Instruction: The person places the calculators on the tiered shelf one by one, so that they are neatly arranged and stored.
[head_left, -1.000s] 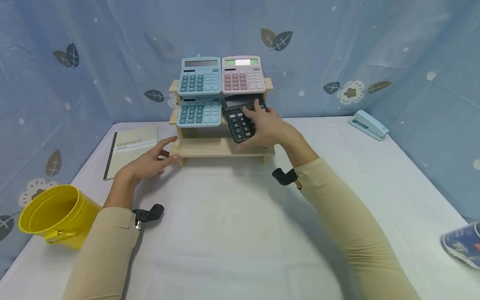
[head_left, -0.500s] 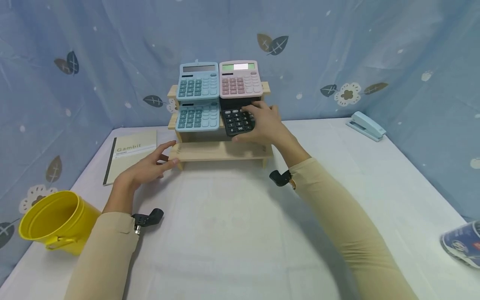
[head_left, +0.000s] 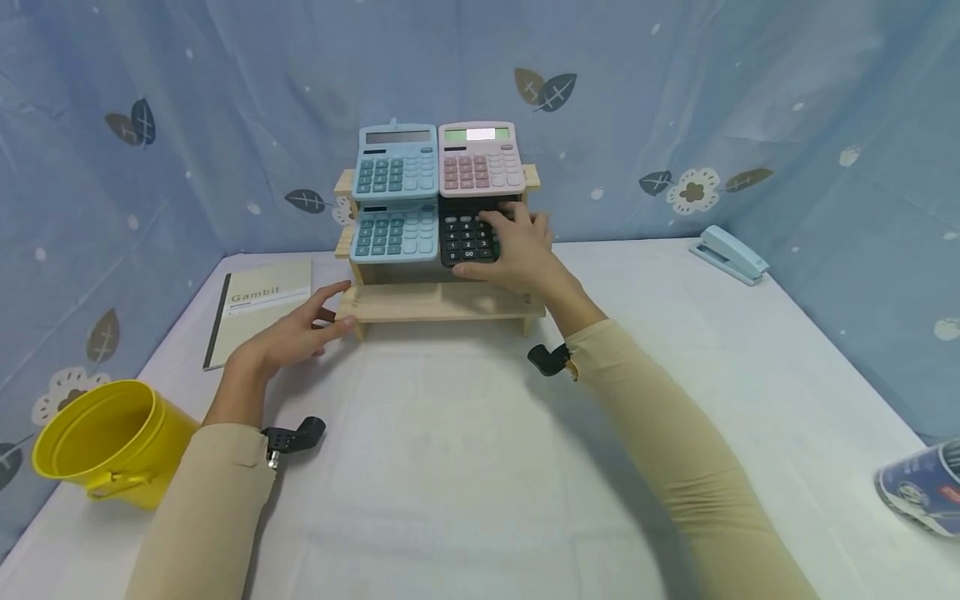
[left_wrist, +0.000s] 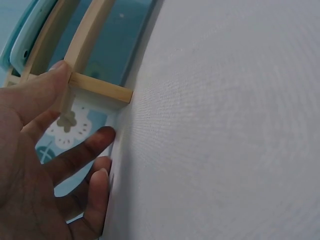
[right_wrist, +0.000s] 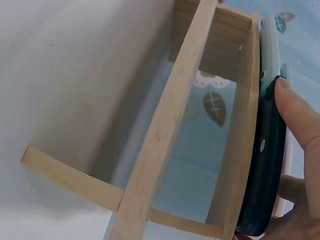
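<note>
A stepped wooden rack (head_left: 450, 302) stands at the back of the table. On its middle step is a black calculator (head_left: 468, 242), beside a light blue calculator (head_left: 395, 232). My right hand (head_left: 517, 250) grips the black calculator, its thumb at the lower edge and fingers over the upper right part; the upper part is mostly hidden. In the right wrist view the black calculator (right_wrist: 265, 160) leans against the step. Another blue calculator (head_left: 396, 162) and a pink calculator (head_left: 482, 160) occupy the top step. My left hand (head_left: 291, 333) holds the left end of the lowest shelf between thumb and index finger.
Left of the rack lies a notebook (head_left: 262, 304) marked Gambit. A yellow bucket (head_left: 150, 446) stands near the left forearm. At the back right is a light blue stapler (head_left: 729, 254), and a blue printed can (head_left: 921, 492) sits at the right edge.
The black calculator, tilted earlier, now sits straight and close beside the blue one. My right hand has shifted slightly left with it. The left hand keeps its place on the rack.
</note>
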